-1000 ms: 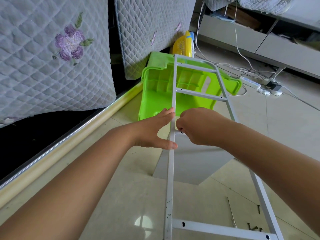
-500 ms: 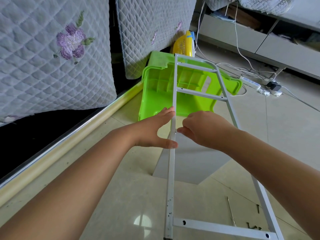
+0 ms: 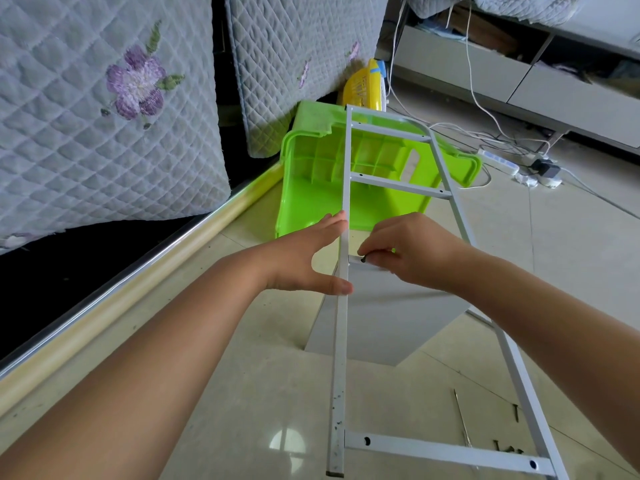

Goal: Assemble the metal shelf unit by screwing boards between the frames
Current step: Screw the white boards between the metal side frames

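Far left we see quilted covers (image 3: 104, 116) w/ a purple flower, leaning over a wooden rail (image 3: 138, 282) along the floor. Next right, a green plastic bin (image 3: 311, 188) lies tipped on its side, a yellow object (image 3: 363, 88) behind it.

Our left hand (image 3: 304, 261) is at the left upright of the metal frame (image 3: 341, 358): fingers straight & together along the bar's outer side, thumb spread apart lower down and touching the bar, so the upright sits btwn thumb & fingers. Not curled round it.

Just right of the bar, our right hand (image 3: 412, 251) has its fingers bunched, tips pinching a small dark screw (image 3: 363, 259) at the top edge of the grey board (image 3: 391, 320), right where board meets upright. The board stands under the frame, btwn its two uprights, lower edge on the tile floor (image 3: 259, 393).

Further right: loose screws (image 3: 509, 448) & a thin rod (image 3: 462, 417) on the floor near the frame's bottom rung; white cables & a power strip (image 3: 498, 161) in the far right corner, by a low grey cabinet (image 3: 519, 81).
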`<state>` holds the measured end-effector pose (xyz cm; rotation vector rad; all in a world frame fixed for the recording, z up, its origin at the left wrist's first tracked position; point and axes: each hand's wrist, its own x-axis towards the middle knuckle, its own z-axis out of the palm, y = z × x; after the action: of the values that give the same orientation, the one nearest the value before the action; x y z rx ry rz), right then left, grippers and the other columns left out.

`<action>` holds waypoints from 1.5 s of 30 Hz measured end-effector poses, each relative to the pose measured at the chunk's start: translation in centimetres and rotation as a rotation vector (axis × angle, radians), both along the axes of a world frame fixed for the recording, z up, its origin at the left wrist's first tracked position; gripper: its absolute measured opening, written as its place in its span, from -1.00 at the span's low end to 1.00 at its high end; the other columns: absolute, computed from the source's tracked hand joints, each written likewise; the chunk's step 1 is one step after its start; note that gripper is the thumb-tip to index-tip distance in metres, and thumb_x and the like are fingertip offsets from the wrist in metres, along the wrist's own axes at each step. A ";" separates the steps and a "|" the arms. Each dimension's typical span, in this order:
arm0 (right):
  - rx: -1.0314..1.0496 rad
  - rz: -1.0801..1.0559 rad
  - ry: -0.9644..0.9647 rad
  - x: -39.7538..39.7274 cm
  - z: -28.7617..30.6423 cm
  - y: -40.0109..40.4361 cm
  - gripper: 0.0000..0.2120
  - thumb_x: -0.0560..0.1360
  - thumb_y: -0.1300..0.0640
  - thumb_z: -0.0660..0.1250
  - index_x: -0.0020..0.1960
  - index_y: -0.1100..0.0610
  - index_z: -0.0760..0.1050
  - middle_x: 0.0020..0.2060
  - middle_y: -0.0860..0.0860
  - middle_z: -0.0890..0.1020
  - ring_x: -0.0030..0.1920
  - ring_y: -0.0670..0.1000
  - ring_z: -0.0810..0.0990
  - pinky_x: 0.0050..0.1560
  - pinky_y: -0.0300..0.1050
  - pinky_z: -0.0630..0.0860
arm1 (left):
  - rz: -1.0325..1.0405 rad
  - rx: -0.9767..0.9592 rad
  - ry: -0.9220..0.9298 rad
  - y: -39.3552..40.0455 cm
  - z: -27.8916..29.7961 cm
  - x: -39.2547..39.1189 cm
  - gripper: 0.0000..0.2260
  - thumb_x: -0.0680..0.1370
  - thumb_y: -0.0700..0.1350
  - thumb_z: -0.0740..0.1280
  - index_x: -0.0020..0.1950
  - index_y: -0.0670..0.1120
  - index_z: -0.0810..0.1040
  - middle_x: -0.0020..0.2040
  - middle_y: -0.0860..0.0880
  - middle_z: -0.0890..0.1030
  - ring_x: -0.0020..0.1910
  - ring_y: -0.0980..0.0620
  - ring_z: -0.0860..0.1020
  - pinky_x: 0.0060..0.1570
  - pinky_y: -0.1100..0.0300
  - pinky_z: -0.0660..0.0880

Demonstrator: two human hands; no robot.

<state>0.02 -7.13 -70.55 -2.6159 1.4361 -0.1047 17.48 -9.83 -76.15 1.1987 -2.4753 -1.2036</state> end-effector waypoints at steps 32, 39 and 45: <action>-0.045 -0.020 -0.043 -0.5 -1.1 -0.3 -0.81 0.52 0.19 0.26 0.02 0.25 0.60 -0.12 0.14 0.59 -0.09 0.12 0.54 -0.07 -0.08 0.39 | 0.015 0.002 0.021 0.0 -0.1 -0.1 -0.15 0.44 0.04 0.39 0.52 0.07 -0.14 0.34 0.38 -0.17 0.32 0.45 -0.17 0.28 0.49 -0.13; -0.053 -0.074 -0.113 -2.3 -1.2 0.5 -0.74 0.55 0.14 0.20 0.02 0.26 0.60 -0.15 0.13 0.61 -0.19 0.01 0.47 -0.11 -0.17 0.35 | 0.013 -0.006 0.006 0.0 -0.1 -0.2 -0.14 0.43 0.03 0.40 0.52 0.07 -0.13 0.33 0.38 -0.22 0.33 0.44 -0.18 0.30 0.47 -0.12; -0.169 -0.244 -0.146 -9.1 -1.9 3.7 -0.78 0.39 0.23 0.24 -0.15 0.32 0.62 -0.27 0.17 0.65 -0.27 0.10 0.61 -0.19 -0.24 0.39 | -0.036 -0.168 -0.148 0.7 1.7 -1.1 -0.14 0.45 0.14 0.37 0.52 -0.02 -0.15 0.43 0.26 -0.22 0.36 0.37 -0.26 0.46 0.25 -0.18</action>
<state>-9.09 -3.43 -72.48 -2.4825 1.7549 -0.4549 16.43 -9.12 -74.49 1.2439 -2.6534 -0.9236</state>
